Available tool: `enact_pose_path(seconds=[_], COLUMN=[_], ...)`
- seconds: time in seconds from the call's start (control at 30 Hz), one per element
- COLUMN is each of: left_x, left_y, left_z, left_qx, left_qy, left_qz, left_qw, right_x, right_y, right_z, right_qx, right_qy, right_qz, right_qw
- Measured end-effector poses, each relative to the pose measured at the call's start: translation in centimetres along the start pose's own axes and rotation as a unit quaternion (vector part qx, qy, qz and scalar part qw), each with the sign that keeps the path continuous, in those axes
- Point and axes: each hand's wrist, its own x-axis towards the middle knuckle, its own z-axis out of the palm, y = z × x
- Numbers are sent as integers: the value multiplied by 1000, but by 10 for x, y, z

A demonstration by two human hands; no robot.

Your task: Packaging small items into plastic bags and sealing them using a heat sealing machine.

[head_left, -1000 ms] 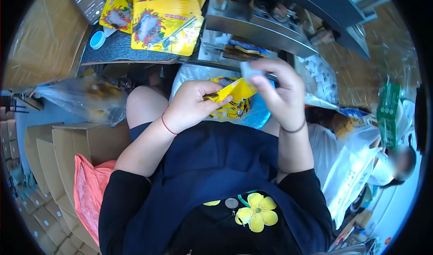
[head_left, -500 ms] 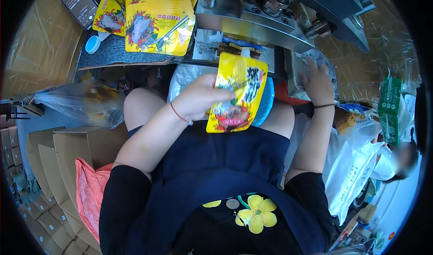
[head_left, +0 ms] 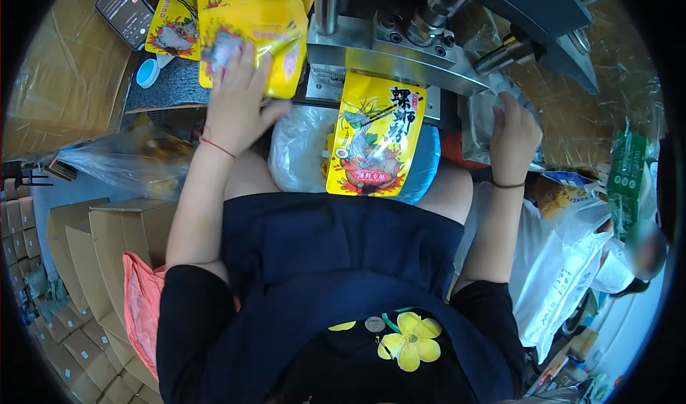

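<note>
A yellow printed pouch hangs at the front of a metal press, its upper end at the press's bar. Neither hand is touching it. My left hand lies over the stack of yellow pouches on the left, fingers outstretched on the top one and thumb apart. My right hand is raised at the right side of the press, fingers loosely bent and seemingly holding nothing. Beside it is a greyish block wrapped in clear plastic; whether the fingertips touch it I cannot tell.
A phone, a single yellow pouch and a blue-white cap lie left of the stack. Below the press is a plastic-lined blue container. Open cardboard boxes stand left, plastic bags right. Another person is at far right.
My left hand has let go of the pouch at the press and moved left onto the stack. The pouch now hangs there by itself. My right hand has shifted slightly down and right.
</note>
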Motion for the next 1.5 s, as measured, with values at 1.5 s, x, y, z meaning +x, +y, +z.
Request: enact_pose_path(seconds=[1.5], left_x=[-21], left_y=[6], left_z=[-15], left_qx=[-129], left_qy=[-80], left_qz=[28], left_qw=[988], right_x=[5], right_y=[13], right_z=[-16], right_qx=[187], right_qy=[-174], right_qz=[19], right_qw=[967])
